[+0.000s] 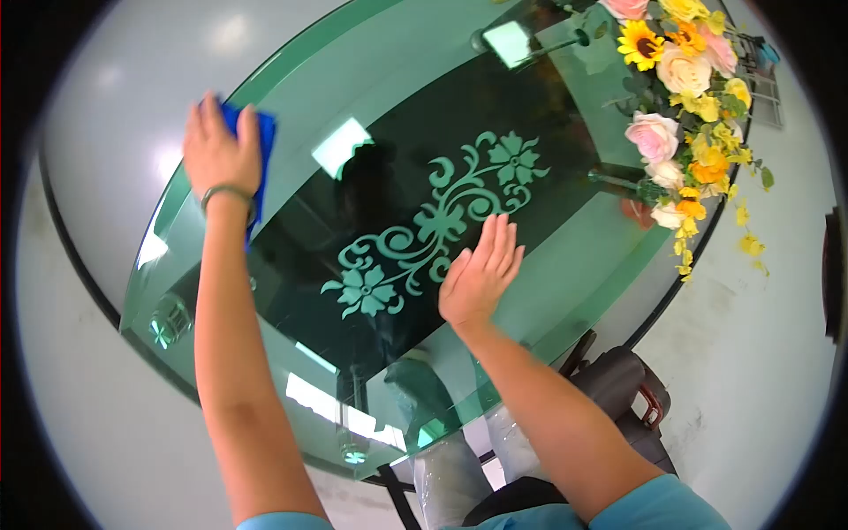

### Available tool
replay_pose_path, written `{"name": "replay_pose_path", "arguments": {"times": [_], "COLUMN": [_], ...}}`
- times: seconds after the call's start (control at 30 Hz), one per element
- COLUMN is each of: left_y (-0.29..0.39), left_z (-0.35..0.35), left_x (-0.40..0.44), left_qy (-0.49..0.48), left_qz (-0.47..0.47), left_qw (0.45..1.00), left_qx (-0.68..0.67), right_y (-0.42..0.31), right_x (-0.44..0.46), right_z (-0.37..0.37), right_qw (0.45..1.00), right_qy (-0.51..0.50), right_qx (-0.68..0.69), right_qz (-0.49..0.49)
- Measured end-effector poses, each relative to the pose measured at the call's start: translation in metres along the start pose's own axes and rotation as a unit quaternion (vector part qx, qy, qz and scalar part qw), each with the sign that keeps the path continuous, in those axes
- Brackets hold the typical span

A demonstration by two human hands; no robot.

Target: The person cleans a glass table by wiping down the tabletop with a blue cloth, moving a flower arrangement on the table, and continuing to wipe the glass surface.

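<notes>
My left hand [221,152] lies over a blue cloth [268,146] at the far left edge of a glass table [565,291]. Its fingers are stretched out and press the cloth against the glass; part of the cloth trails down beside the wrist. A band circles that wrist. My right hand [481,274] hovers over or rests on the glass near the middle, fingers extended, holding nothing; contact cannot be made out. Just beyond it is a pale green floral pattern [440,223] on the dark central panel.
A bunch of artificial-looking flowers [685,71] stands at the table's right end. Glass legs [353,442] show through the top. A dark chair [609,389] is close by on the right. Light reflections [343,147] lie on the glass.
</notes>
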State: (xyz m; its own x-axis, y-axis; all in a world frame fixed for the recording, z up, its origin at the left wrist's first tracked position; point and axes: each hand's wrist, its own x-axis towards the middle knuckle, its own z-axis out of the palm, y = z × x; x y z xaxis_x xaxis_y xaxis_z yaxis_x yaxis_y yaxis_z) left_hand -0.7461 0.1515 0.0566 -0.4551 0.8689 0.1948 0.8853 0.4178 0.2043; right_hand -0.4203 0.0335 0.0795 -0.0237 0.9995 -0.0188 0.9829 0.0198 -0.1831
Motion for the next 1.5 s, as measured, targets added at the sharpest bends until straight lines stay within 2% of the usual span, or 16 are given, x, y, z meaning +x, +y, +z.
{"name": "replay_pose_path", "arguments": {"times": [0.03,0.1,0.23,0.33,0.5,0.87,1.03,1.2,1.3,1.37,1.4,1.5], "left_y": [-0.031,-0.093,-0.157,-0.152,-0.095,-0.085,-0.086,-0.087,-0.087,-0.087,-0.088,-0.088], "left_z": [-0.013,-0.029,-0.075,-0.105,-0.135,-0.140,-0.138,-0.136,-0.135,-0.136,-0.136,-0.137], "left_x": [-0.019,-0.070,-0.190,-0.280,-0.413,-0.424,-0.426,-0.429,-0.430,-0.428,-0.428,-0.429], "left_qy": [-0.010,0.025,-0.002,-0.040,-0.132,-0.123,-0.105,-0.098,-0.113,-0.111,-0.116,-0.111], "left_qz": [-0.029,-0.026,-0.108,-0.126,-0.114,-0.126,-0.120,-0.121,-0.123,-0.119,-0.117,-0.113], "left_qw": [0.999,0.999,0.993,0.990,0.985,0.984,0.987,0.988,0.986,0.987,0.986,0.987], "left_qx": [0.016,0.038,0.041,0.048,0.016,-0.011,-0.010,-0.007,-0.008,-0.006,-0.007,-0.021], "right_y": [0.000,-0.001,0.000,0.002,0.004,0.016,0.025,0.036,0.029,0.004,0.000,-0.020], "right_x": [-0.001,-0.001,-0.002,-0.003,-0.003,-0.001,0.004,0.008,-0.049,-0.133,-0.175,-0.286], "right_z": [0.001,0.005,0.008,0.011,0.015,0.032,0.043,0.047,0.005,-0.029,-0.037,-0.039], "right_qw": [1.000,0.999,0.999,0.998,0.996,0.992,0.986,0.985,0.973,0.955,0.958,0.972], "right_qy": [0.005,0.022,0.033,0.054,0.075,0.110,0.155,0.151,0.017,0.012,-0.042,-0.137], "right_qx": [0.000,-0.026,-0.032,-0.034,-0.035,-0.055,-0.049,-0.033,0.046,0.069,0.061,0.109], "right_qz": [-0.003,-0.003,-0.005,-0.016,-0.028,-0.022,-0.045,-0.081,-0.227,-0.287,-0.279,-0.154]}}
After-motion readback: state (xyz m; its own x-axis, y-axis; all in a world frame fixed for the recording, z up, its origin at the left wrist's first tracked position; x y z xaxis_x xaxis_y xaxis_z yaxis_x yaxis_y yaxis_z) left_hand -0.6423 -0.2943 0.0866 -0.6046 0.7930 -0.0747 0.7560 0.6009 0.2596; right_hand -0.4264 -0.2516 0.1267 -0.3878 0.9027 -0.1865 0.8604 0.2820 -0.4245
